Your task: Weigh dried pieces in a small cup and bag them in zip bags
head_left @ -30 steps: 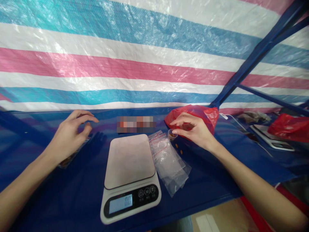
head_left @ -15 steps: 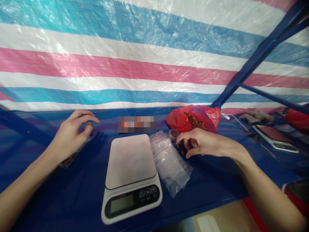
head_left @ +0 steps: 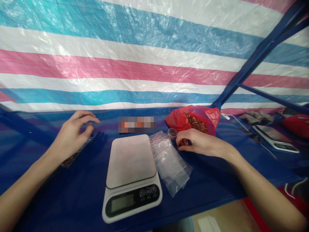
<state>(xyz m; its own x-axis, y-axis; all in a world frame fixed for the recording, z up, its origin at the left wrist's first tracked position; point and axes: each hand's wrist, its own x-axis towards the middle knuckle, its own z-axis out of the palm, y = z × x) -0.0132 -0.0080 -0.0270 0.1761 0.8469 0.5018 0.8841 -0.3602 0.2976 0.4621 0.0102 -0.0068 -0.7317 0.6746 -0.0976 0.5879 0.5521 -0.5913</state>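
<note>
My left hand [head_left: 74,133] hovers at the left with thumb and fingers apart, holding nothing. Partly hidden under it lies a clear plastic bag [head_left: 71,159] with brown contents. My right hand [head_left: 194,140] is down at the blue table, its fingers drawn together; whatever they pinch is out of sight. Just left of those fingertips stands a small clear cup [head_left: 172,133] with a little brown material in it. Behind this hand is an open red bag [head_left: 176,119] of small brown pieces [head_left: 195,123]. Empty zip bags [head_left: 170,162] lie between the hand and a white digital scale [head_left: 131,161].
A pixelated orange and grey item [head_left: 137,124] lies behind the scale. Farther right are a second scale [head_left: 275,138], a clear bag [head_left: 257,117] and a red bag [head_left: 298,127]. Striped sheeting [head_left: 120,67] hangs at the back, with a blue frame bar [head_left: 253,61] at the right.
My right hand's fingers have closed together and moved slightly left. The small orange-brown bits by its fingertips are no longer visible. My left hand has hardly moved.
</note>
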